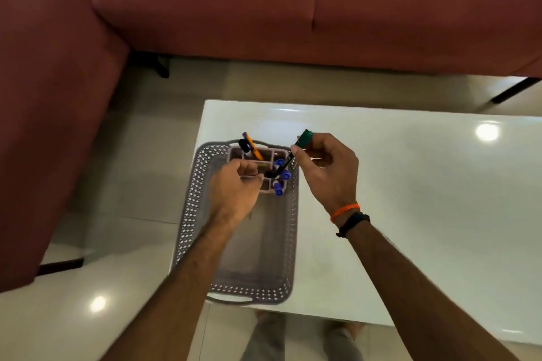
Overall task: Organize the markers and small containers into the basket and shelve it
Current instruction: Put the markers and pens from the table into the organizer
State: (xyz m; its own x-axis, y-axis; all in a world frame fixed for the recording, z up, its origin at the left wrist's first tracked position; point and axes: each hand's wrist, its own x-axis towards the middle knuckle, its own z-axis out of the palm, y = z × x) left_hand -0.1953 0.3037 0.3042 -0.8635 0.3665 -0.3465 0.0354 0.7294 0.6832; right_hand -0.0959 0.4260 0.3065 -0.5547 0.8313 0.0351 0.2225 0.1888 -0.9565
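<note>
A grey perforated basket (190,202) sits at the left end of the white table (410,199). At its far end stands a pink compartment holder (236,152) with several blue-capped markers (286,175), a black-capped one (244,144) and an orange pen (255,151). My right hand (328,167) grips a green-capped marker (304,138) and pinches a thin black marker (283,165) that slants down into the holder. My left hand (234,187) hovers over the holder's near side with curled fingers, a small dark object at its fingertips.
A maroon sofa (264,9) wraps around the far and left sides. The table's left edge runs beside the basket, above a tiled floor (132,155). My legs show below the table's near edge.
</note>
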